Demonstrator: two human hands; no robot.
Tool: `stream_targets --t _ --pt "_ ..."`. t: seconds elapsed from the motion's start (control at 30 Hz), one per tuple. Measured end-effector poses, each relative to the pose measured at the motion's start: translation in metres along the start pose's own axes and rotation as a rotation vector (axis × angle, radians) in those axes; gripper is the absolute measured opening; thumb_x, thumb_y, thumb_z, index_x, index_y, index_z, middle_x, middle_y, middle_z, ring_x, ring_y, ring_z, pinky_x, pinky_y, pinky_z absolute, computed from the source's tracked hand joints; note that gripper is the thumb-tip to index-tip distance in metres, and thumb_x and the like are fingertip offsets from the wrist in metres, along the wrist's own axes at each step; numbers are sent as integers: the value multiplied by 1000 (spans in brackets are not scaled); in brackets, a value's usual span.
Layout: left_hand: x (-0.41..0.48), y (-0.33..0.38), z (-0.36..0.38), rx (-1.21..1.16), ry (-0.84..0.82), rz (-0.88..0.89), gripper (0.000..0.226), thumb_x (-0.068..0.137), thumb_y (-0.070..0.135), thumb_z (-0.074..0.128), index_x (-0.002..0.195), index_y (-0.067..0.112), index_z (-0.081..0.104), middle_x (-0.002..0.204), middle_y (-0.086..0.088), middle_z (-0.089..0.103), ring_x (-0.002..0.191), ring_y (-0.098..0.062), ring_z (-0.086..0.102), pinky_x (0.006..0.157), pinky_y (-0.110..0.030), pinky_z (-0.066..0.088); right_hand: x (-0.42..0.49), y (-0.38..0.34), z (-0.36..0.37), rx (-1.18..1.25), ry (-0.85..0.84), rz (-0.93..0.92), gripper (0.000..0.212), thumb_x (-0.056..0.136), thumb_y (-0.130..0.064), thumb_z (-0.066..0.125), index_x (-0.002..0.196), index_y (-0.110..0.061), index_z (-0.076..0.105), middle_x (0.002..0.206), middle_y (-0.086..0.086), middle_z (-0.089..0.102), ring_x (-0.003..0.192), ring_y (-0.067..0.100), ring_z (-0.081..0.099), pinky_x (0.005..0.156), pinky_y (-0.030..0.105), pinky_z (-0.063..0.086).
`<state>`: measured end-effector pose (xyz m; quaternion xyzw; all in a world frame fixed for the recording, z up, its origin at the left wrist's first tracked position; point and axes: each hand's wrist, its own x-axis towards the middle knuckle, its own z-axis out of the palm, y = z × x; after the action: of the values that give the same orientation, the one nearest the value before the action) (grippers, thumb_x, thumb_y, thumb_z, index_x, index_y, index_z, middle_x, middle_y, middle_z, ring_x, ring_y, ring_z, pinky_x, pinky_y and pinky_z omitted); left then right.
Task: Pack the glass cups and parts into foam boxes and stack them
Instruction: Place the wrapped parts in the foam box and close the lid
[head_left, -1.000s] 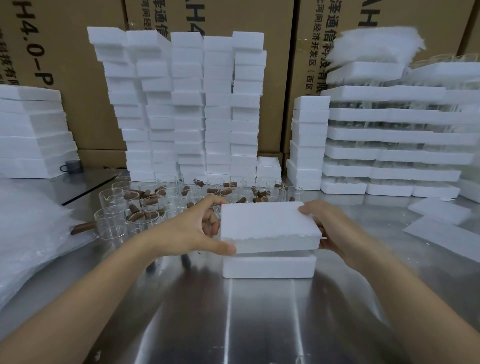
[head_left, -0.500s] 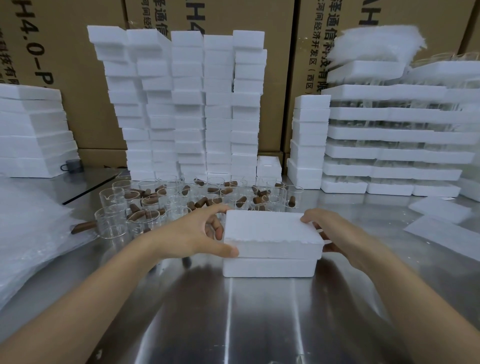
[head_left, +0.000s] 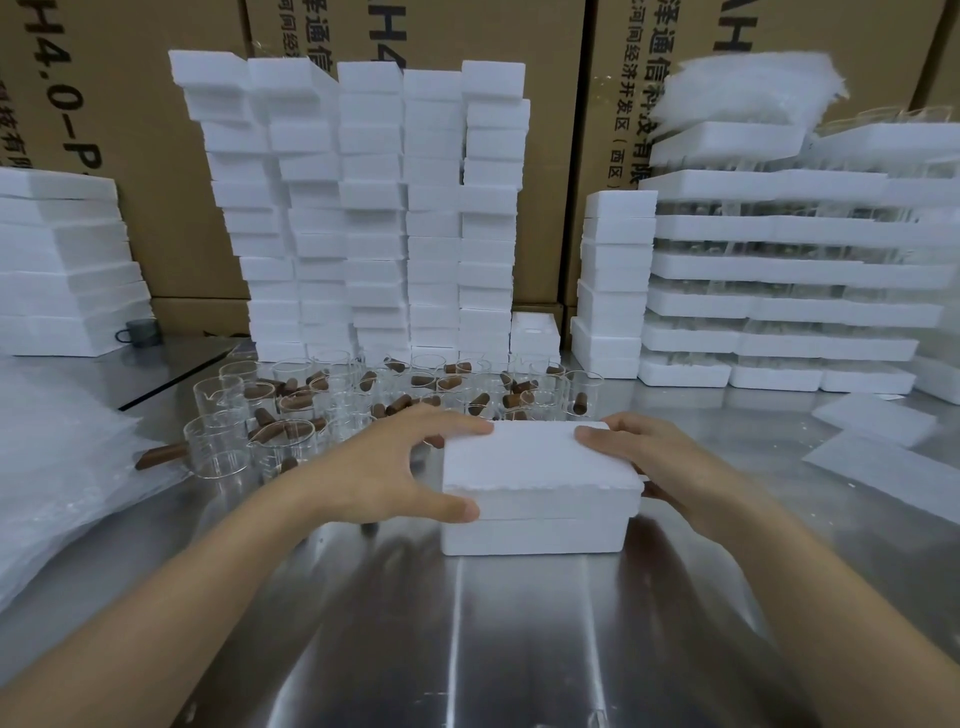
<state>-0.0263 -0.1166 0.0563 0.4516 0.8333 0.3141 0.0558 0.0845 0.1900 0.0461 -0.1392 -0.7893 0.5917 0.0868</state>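
Two hands clasp one foam lid, which sits on its foam box at the middle of the steel surface. The left hand has its grip clamped on the lid's left end, thumb on the near side and fingers over the far edge; the right hand clamps the right end likewise, its thumb hidden. Just behind stand glass cups among brown parts, with tall stacks of foam boxes beyond
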Motion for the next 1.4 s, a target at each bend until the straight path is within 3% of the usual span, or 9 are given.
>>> stream_targets --t 0.2,0.37,0.53,0.63,0.8,1.0,1.2,1.27,1.4 --pt "1 0 0 -28 -8 -18 76 79 45 94 143 58 55 144 39 43 115 34 43 86 7 38 -1 5 2 25 -45 -7 69 80 -56 84 118 -2 65 92 1 77 79 10 69 68 21 53" --pt "0 5 2 -51 0 -38 76 81 40 94 144 55 55 150 30 47 132 7 52 112 -22 42 -1 6 3 40 -61 -4 65 78 -58 85 113 -6 69 89 -2 77 73 8 70 57 16 51" --pt "0 5 2 -33 -35 -32 75 77 53 90 138 63 49 147 33 45 129 7 52 107 -26 46 -2 7 1 14 -128 -7 60 74 -68 82 111 -21 76 102 -3 80 85 7 74 75 27 47" --pt "0 5 5 -35 -30 -34 78 66 66 88 133 66 48 146 33 44 128 6 53 106 -30 51 -1 8 3 50 -138 -2 55 74 -67 83 107 -23 78 98 -4 80 81 8 72 71 26 46" --pt "1 2 9 -101 -19 -33 75 71 53 97 128 65 51 141 31 47 125 2 59 106 -30 54 0 10 8 88 -113 -10 54 71 -66 84 104 -23 80 92 -3 79 72 8 70 60 20 46" --pt "-1 3 10 -104 -37 -52 77 72 53 96 128 68 47 134 35 48 113 12 60 90 -14 54 3 12 7 64 -69 18 65 65 -67 87 106 -18 78 86 -2 78 67 8 68 62 27 44" --pt "0 -1 17 -150 -38 -75 91 62 55 101 133 68 45 128 31 61 111 1 69 101 -31 59 -1 9 6 12 -73 18 64 69 -66 84 107 -15 74 84 -4 75 65 7 66 61 26 42" --pt "1 0 17 -211 -12 -85 89 59 55 102 131 67 51 130 24 61 110 -6 72 102 -35 60 -3 6 5 23 -95 12 60 68 -68 82 103 -20 73 87 -6 75 68 6 67 63 25 44" --pt "3 0 9 -425 -4 -159 84 57 46 105 128 58 61 135 4 67 118 -18 72 108 -42 56 -13 -8 -3 42 -135 -31 62 77 -88 60 127 -53 69 123 -14 77 107 9 75 89 34 52"
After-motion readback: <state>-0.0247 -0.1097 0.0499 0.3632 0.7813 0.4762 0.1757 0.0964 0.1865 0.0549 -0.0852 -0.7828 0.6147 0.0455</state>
